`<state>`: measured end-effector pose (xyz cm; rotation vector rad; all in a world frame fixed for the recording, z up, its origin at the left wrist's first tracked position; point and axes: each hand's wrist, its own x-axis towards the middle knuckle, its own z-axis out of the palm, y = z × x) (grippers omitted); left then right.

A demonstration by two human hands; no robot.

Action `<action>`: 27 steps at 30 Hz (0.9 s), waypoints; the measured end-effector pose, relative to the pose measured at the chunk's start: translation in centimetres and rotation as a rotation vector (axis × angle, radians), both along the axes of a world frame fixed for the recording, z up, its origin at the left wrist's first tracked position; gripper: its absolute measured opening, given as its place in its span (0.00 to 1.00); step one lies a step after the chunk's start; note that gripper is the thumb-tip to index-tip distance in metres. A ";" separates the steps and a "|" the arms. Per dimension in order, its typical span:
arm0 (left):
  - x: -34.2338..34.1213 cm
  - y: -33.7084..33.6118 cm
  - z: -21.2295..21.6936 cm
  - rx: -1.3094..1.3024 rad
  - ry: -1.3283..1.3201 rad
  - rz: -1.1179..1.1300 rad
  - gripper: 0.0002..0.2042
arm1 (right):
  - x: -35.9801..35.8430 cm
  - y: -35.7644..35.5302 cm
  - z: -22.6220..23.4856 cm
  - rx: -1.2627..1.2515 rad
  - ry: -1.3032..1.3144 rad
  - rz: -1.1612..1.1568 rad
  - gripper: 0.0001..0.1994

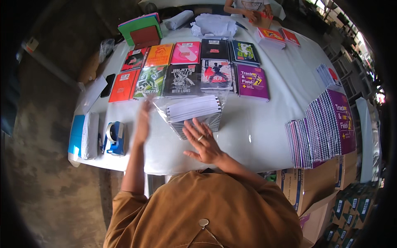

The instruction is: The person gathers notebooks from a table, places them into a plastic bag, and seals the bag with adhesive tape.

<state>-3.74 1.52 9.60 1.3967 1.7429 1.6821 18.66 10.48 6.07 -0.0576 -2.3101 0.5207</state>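
Stack on the table, seemingly being bagged in plastic.
Head view: my right hand is spread at its near side, grasping nothing; my left hand blurs left of it, grip unclear. Next seems to need steadying, smoothing. Notebooks crowd beyond the stack; dispenser left, purple pile right.

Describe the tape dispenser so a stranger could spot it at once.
Start at the white table and go to its near left corner. Right of the white bundle stands the blue dispenser; unlike its neighbours, it carries a pale, upright ring.
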 end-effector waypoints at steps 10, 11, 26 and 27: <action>10.9 1.4 -3.2 -0.068 0.422 0.524 0.18 | -4.3 5.5 3.8 0.038 -0.146 -0.398 0.22; 11.3 1.5 -2.7 -0.122 0.777 0.610 0.16 | -4.3 6.0 3.7 0.034 -0.144 -0.398 0.22; 9.1 4.2 3.2 -0.262 -0.106 0.163 0.26 | -0.3 4.2 0.7 -0.072 0.059 -0.294 0.24; 8.2 5.6 4.1 0.079 0.333 0.300 0.25 | -0.4 4.3 0.7 0.016 0.015 -0.295 0.24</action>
